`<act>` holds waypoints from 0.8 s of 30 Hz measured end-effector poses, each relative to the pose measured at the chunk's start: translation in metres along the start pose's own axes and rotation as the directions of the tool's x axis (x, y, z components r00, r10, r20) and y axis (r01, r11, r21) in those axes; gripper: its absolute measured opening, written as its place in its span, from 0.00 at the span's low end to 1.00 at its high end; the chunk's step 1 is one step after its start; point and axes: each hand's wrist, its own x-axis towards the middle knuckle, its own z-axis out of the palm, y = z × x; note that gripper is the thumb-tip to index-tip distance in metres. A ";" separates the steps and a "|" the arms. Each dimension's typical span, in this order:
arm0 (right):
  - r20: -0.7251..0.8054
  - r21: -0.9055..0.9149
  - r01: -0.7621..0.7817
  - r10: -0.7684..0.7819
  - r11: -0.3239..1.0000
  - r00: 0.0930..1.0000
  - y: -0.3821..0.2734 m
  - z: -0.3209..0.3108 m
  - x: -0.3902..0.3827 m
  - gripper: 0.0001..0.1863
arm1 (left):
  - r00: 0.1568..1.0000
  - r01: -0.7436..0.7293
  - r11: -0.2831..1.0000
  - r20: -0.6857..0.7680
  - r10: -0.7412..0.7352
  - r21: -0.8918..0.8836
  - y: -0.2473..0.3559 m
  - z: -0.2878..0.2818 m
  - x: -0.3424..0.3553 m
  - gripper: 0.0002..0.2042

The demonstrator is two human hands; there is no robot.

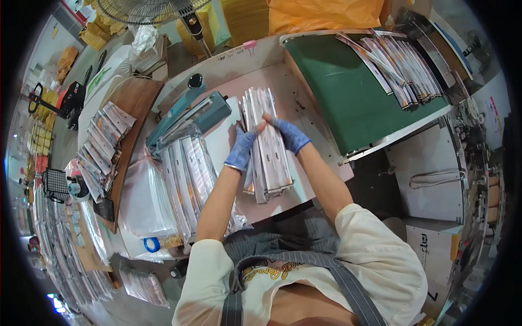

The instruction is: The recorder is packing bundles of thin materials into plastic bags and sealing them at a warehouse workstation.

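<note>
In the head view both my hands, in blue gloves with bare fingertips, grip a bundle of long, slim white packets (269,163) over the pink worktop (321,174). My left hand (242,144) is closed on the bundle's left side, my right hand (288,133) on its right. Left of them lie a teal bar sealer (182,117), a clear bag of similar packets (193,179) and a stack of clear plastic bags (147,201). A blue tape roll (151,244) rests near the front left.
A green belt (348,108) at upper right carries more packets (408,70). A wooden board (141,108) at left holds loose packets (106,141). A standing fan (147,8) is behind, a pallet jack (68,103) far left.
</note>
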 end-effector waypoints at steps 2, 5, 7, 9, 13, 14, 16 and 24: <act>0.088 0.125 -0.060 0.049 0.990 0.995 0.007 0.017 -0.015 0.30 | 0.988 0.143 0.986 0.077 -0.136 -0.086 0.014 -0.013 -0.021 0.35; 0.168 -0.101 0.262 -0.243 0.960 0.955 0.004 0.042 -0.038 0.31 | 0.977 -0.189 0.981 0.096 0.192 -0.044 0.026 -0.015 -0.048 0.37; 0.274 -0.149 0.329 -0.281 0.932 0.920 -0.020 0.068 -0.063 0.39 | 0.960 -0.266 0.963 0.099 0.262 0.034 0.051 -0.018 -0.072 0.37; 0.465 -0.236 0.665 -0.519 0.708 0.717 -0.030 0.090 -0.086 0.52 | 0.775 -0.630 0.705 0.330 0.539 0.326 0.064 -0.033 -0.089 0.43; 0.542 -0.319 0.778 -0.569 0.541 0.618 -0.027 0.098 -0.106 0.62 | 0.716 -0.621 0.783 0.384 0.583 -0.029 0.076 -0.001 -0.118 0.47; 0.543 -0.222 0.840 -0.653 0.494 0.528 -0.027 0.111 -0.113 0.61 | 0.663 -0.640 0.750 0.372 0.650 -0.168 0.083 0.010 -0.130 0.45; 0.597 -0.278 0.835 -0.595 0.475 0.538 -0.024 0.109 -0.117 0.57 | 0.752 -0.493 0.840 0.376 0.542 -0.225 0.066 0.000 -0.133 0.42; 0.535 -0.382 0.754 -0.538 0.534 0.652 -0.006 0.155 -0.132 0.37 | 0.904 -0.068 0.985 0.408 0.127 -0.157 0.068 -0.030 -0.184 0.36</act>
